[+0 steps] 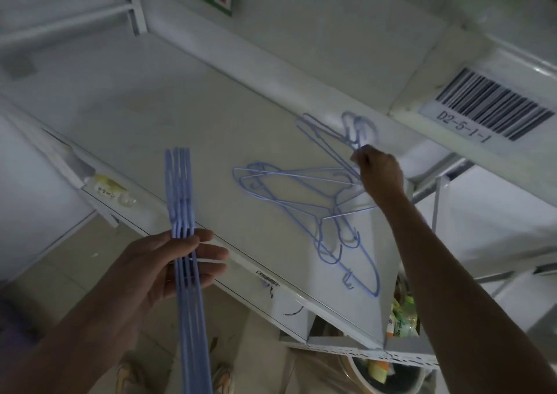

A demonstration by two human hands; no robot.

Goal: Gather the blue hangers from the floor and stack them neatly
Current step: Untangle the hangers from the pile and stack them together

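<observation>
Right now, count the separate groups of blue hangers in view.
3. One aligned bundle is clamped in the left hand. A loose tangle lies on the white shelf. A few more are pinched by the right hand. Overlap hides the individual count.

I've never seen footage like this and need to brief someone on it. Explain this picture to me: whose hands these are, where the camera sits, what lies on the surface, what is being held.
There is no machine here. One wide-angle camera sits on a person's head, looking forward and down, so you see their own two bare hands. The left hand grips a bundle of blue hangers seen edge-on. The right hand reaches out over a white shelf and pinches one hanger from a loose, tangled pile of blue hangers lying on it. Above right, a barcode label reading D2-5-1-1 is stuck to the upper shelf's edge. Tiled floor and shoes show below.
</observation>
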